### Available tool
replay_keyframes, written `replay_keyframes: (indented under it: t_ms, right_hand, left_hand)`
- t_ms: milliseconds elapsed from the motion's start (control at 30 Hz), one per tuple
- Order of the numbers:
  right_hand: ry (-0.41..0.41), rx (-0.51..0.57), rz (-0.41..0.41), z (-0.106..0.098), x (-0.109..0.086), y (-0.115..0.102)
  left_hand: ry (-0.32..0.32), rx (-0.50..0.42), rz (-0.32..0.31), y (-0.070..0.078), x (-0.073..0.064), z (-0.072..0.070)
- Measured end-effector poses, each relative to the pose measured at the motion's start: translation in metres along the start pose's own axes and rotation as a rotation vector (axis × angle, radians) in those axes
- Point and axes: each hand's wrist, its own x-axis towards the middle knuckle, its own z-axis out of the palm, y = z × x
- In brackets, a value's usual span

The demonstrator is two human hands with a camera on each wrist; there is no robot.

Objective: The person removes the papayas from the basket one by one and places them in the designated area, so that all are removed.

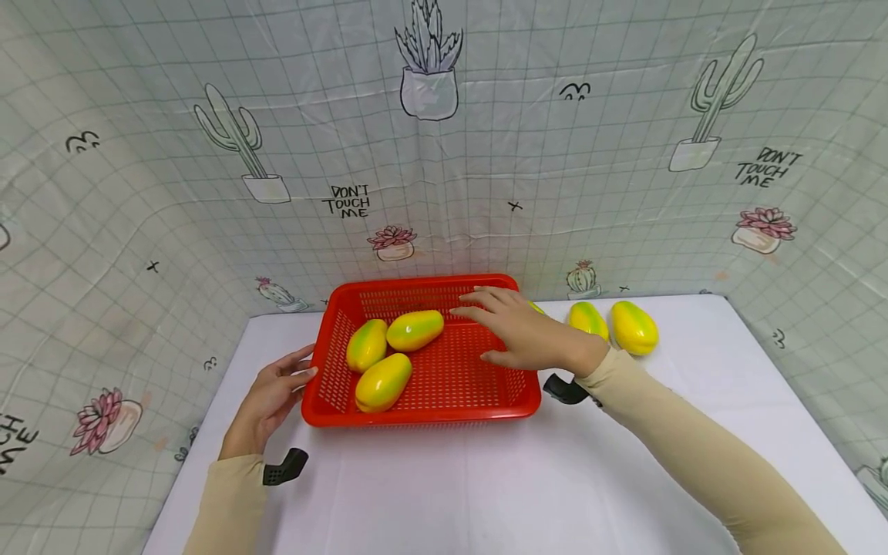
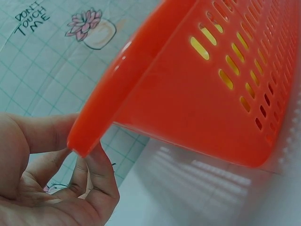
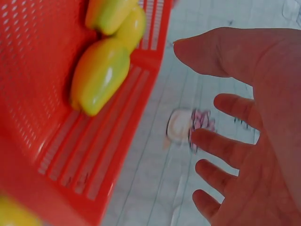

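A red plastic basket (image 1: 451,418) with slotted walls stands on the table. At its left end my left hand (image 1: 270,397) pinches the rim, thumb on one side and fingers curled under, as the left wrist view shows up close. Three glossy yellow-green papayas lie in the basket's left half: one at the front (image 1: 384,383), one at the left (image 1: 367,345) and one toward the back (image 1: 415,331). Over the basket's right side hovers my right hand (image 1: 520,327), fingers spread and nothing held. In the right wrist view, the fingers (image 3: 225,146) are apart from the papayas (image 3: 101,75).
Right of the basket sit two more papayas, one nearer (image 1: 588,319) and one farther right (image 1: 634,328); another peeks out behind my right hand, mostly hidden. A grid-patterned cloth (image 1: 472,154) with plant drawings encloses the white table (image 1: 430,493) at the back and sides.
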Motion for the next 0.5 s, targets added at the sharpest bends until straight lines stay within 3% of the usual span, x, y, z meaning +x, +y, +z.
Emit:
replay_keyframes:
  t_ms: [500]
  right_hand:
    - [-0.175, -0.074, -0.074, 0.023, 0.059, -0.038]
  left_hand:
    - [0.02, 0.002, -0.02, 0.001, -0.001, 0.001]
